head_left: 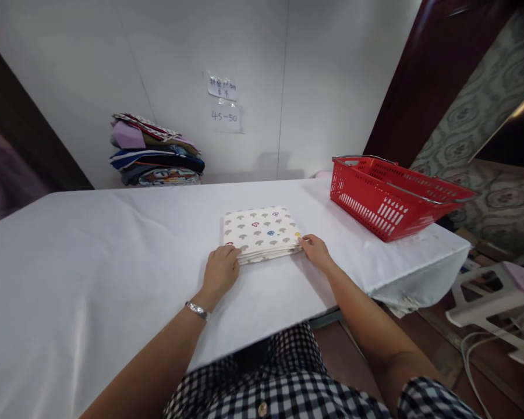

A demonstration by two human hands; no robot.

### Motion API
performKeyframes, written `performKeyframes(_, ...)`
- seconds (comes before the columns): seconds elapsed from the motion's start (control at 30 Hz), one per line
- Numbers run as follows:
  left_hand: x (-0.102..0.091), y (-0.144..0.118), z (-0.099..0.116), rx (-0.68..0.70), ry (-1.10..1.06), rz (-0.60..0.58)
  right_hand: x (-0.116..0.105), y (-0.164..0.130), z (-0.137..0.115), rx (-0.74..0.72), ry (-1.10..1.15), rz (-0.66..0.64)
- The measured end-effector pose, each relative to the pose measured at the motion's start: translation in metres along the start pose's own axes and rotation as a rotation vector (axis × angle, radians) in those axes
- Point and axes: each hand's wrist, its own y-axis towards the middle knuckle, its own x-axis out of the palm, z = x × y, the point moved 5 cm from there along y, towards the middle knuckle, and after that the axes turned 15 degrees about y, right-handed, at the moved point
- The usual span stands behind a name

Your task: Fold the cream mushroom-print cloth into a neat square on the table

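Note:
A folded cream cloth (261,230) printed with small grey and coloured mushrooms lies flat on the white-covered table (91,262). My left hand (220,269) grips its near left corner, fingers curled over the edge. My right hand (315,250) pinches the near right corner. A silver bracelet sits on my left wrist. Both forearms reach forward from my checked shirt.
A red plastic basket (390,195) with metal handles stands at the table's right end. A pile of folded clothes (155,152) rests against the white wall at the back left. Paper notes (225,105) hang on the wall. A white plastic stool (495,297) stands on the floor to the right.

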Motion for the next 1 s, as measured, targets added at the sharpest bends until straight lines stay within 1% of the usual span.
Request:
performKeyframes(0.1, 0.002, 0.001, -0.001, 0.003, -0.035, -0.012, 0.003, 0.004, -0.007, 0.04, 0.004, -0.005)
performKeyframes(0.23, 0.002, 0.0, -0.002, -0.019, -0.071, -0.028, 0.006, 0.013, -0.012, 0.093, 0.078, -0.014)
performKeyframes(0.37, 0.001, 0.0, -0.002, -0.05, -0.069, -0.04, 0.007, 0.016, -0.006, 0.088, 0.116, -0.006)
performKeyframes(0.47, 0.002, -0.001, -0.002, -0.046, -0.067, -0.042, 0.007, 0.013, 0.002, 0.094, 0.093, -0.006)
performKeyframes(0.57, 0.002, -0.003, -0.002, -0.039, -0.079, -0.029, 0.003, 0.01, 0.002, 0.081, 0.055, 0.001)
performKeyframes(0.63, -0.001, -0.003, -0.003, -0.044, -0.09, -0.017, -0.001, 0.007, -0.007, -0.004, -0.027, 0.021)
performKeyframes(0.67, -0.003, -0.001, -0.002, -0.046, -0.096, -0.013, -0.001, 0.005, -0.014, -0.091, -0.082, 0.031)
performKeyframes(0.73, -0.008, 0.004, -0.001, -0.043, -0.107, -0.02, 0.003, -0.003, -0.033, -0.327, -0.189, 0.012)
performKeyframes(0.8, -0.01, 0.012, 0.002, -0.024, -0.112, -0.044, 0.016, -0.012, -0.049, -0.544, -0.241, -0.081)
performKeyframes(0.83, -0.011, 0.016, 0.004, -0.007, -0.113, -0.063, 0.024, -0.016, -0.055, -0.622, -0.251, -0.148)
performKeyframes(0.9, -0.008, 0.022, 0.008, 0.031, -0.117, -0.112, 0.04, -0.022, -0.061, -0.72, -0.271, -0.265)
performKeyframes(1.0, 0.0, 0.026, 0.012, 0.047, -0.136, -0.184, 0.056, -0.022, -0.06, -0.769, -0.308, -0.352)
